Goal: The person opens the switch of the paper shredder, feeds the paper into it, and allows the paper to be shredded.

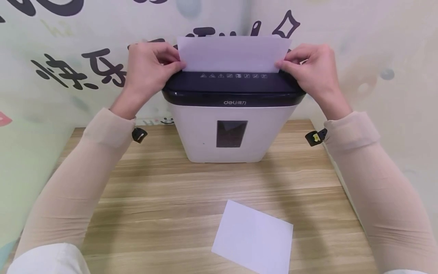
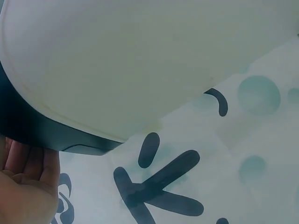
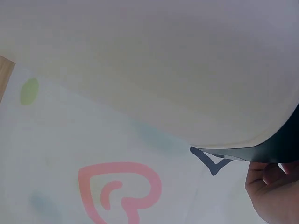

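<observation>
A white sheet of paper [image 1: 232, 54] stands upright at the top of a paper shredder [image 1: 191, 125], its lower edge at the dark lid [image 1: 191, 83]. My left hand [image 1: 147, 68] pinches the sheet's left edge between thumb and fingers, close over the lid. At the opposite edge, my right hand [image 1: 313, 70] pinches the paper the same way. In the left wrist view, the left hand [image 2: 30, 186] shows curled fingers beside the shredder's dark rim. The right wrist view has the right hand [image 3: 275, 191] under the other end of that rim.
A second white sheet [image 1: 254, 238] lies slanted on the wood-grain table [image 1: 154, 198], in front of the shredder. Behind stands a pale wall [image 1: 369, 49] with dark lettering and drawings. The shredder has a small dark window [image 1: 232, 134] in its front.
</observation>
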`<state>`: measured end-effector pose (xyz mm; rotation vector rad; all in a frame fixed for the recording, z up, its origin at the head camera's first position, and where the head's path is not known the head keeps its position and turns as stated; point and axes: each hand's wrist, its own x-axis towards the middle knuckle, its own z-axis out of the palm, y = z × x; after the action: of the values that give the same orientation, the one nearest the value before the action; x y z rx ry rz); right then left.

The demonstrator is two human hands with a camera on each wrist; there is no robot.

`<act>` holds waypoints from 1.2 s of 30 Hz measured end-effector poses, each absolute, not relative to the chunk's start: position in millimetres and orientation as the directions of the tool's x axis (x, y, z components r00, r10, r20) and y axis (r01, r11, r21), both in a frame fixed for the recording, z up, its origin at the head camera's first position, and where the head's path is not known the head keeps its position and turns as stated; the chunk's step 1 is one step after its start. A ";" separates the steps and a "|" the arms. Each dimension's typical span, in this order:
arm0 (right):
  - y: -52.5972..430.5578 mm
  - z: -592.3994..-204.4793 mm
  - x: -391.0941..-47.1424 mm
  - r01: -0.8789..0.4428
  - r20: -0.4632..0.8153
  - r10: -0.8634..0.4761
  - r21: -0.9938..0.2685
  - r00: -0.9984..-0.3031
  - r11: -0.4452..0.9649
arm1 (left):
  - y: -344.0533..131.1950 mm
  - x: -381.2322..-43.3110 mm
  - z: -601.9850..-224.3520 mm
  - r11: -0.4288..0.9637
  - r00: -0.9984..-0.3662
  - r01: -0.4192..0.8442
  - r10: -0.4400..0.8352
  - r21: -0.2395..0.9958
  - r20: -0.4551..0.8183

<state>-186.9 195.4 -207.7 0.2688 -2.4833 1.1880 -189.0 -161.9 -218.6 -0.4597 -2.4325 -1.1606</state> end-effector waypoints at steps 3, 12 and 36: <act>196.0 -210.3 -186.2 -0.335 0.424 -0.013 -0.696 -0.906 0.635 | -162.3 -187.3 -218.3 0.604 -0.858 0.463 0.121 0.649 0.500; 195.9 -211.7 -183.5 -0.324 0.418 -0.022 -0.668 -0.908 0.670 | -163.2 -183.4 -218.6 0.607 -0.850 0.470 0.114 0.641 0.515; 207.6 -215.3 -169.6 -0.297 0.391 0.035 -0.752 -0.920 0.589 | -181.3 -172.1 -220.0 0.533 -0.843 0.475 0.047 0.700 0.537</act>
<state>-169.6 207.6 -215.3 0.2113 -2.4556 1.2595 -172.1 -181.3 -220.0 -0.4252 -2.3166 -1.2562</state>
